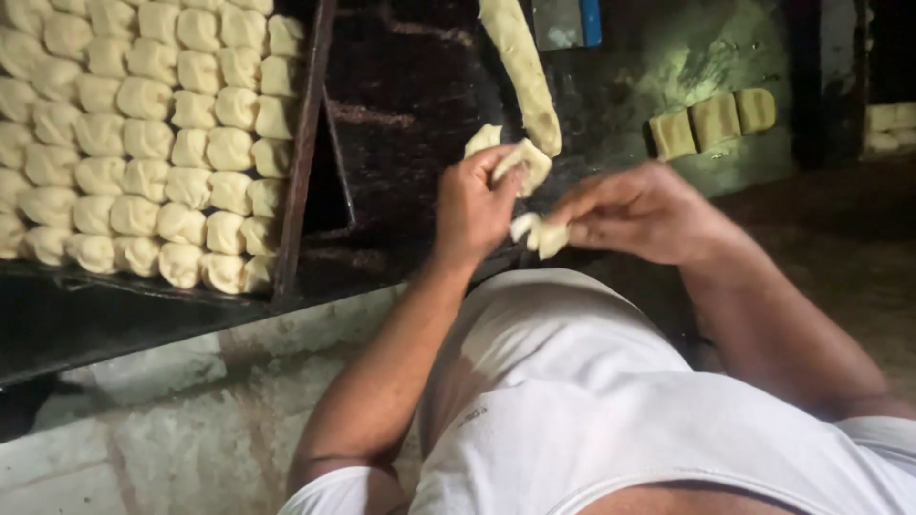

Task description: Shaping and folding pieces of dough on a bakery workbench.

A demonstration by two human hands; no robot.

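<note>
Shaping step in hand: left hand (474, 205) pinching a dough piece (523, 162) below the dough rope (523, 72), right hand (641, 212) pinching another dough lump (540, 234); next, seemingly, placement on tray (303, 143) at nine o'clock.

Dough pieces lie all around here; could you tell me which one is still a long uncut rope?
The long dough rope running from the top edge towards the left hand; the others are short lumps.

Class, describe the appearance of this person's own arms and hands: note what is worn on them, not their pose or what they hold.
Both arms are bare from the short white sleeves of a white T-shirt down to the fingers. The left hand and right hand wear no gloves. No watch, ring or bracelet shows on either wrist or hand.
</note>
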